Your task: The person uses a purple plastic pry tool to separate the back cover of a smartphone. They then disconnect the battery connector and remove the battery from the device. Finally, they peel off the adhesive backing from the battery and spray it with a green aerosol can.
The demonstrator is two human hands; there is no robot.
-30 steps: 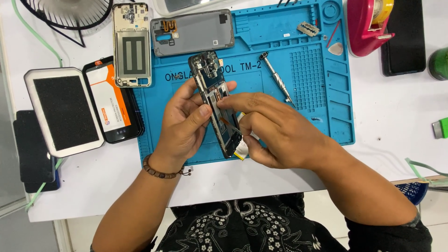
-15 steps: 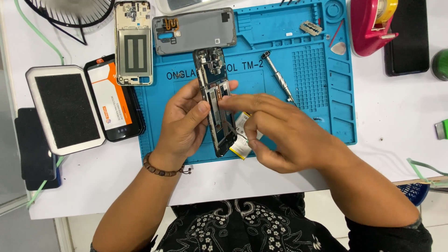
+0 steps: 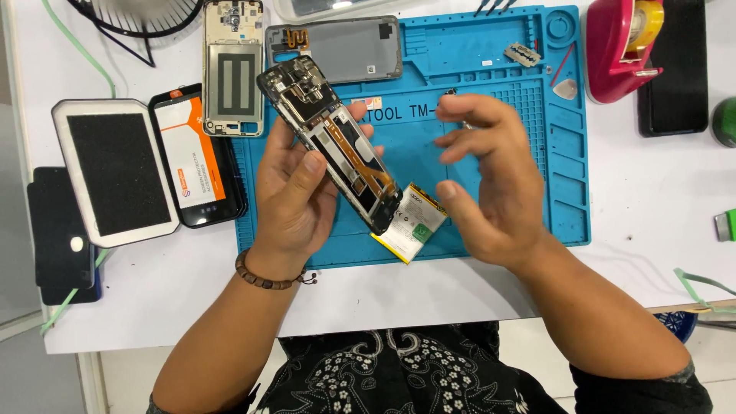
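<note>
Left hand [image 3: 295, 192] gripping opened phone frame [image 3: 331, 142], right hand [image 3: 483, 180] empty, loosely open, partly hiding battery [image 3: 410, 230]

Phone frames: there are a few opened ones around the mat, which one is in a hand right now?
The dark opened phone frame, tilted in the left hand. The gold-edged frame and grey back cover lie flat at the blue mat's top-left.
</note>
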